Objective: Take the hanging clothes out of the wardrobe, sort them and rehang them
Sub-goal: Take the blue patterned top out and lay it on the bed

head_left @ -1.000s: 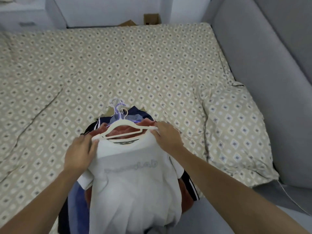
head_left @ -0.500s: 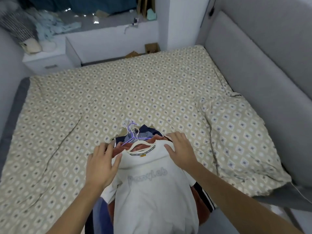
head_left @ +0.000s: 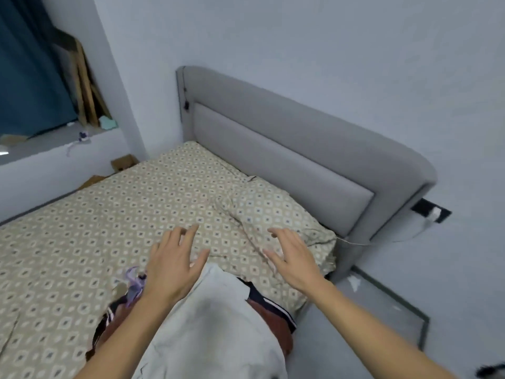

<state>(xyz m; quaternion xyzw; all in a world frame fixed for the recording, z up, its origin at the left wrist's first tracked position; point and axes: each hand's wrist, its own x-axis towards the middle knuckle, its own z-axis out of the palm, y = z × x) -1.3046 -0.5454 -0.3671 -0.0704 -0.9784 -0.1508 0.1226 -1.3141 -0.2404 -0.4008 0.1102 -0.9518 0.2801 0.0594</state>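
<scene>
**Fingers off the pile, clothes heaped on the bed**

Fingers of my left hand and right hand are spread and released, holding nothing, hovering over the stack of clothes lying at the near edge of the bed. I judge the pile soft, floppy and fairly light, likely to slide apart. Best hold looks like the stiff hangers poking out at the left. A pillow sits just beyond, against the headboard.

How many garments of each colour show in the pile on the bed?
White: 1, the top shirt
Navy with white stripes: 1
Rust red: 1
Total: 3 visible; the pile may hide more.
</scene>
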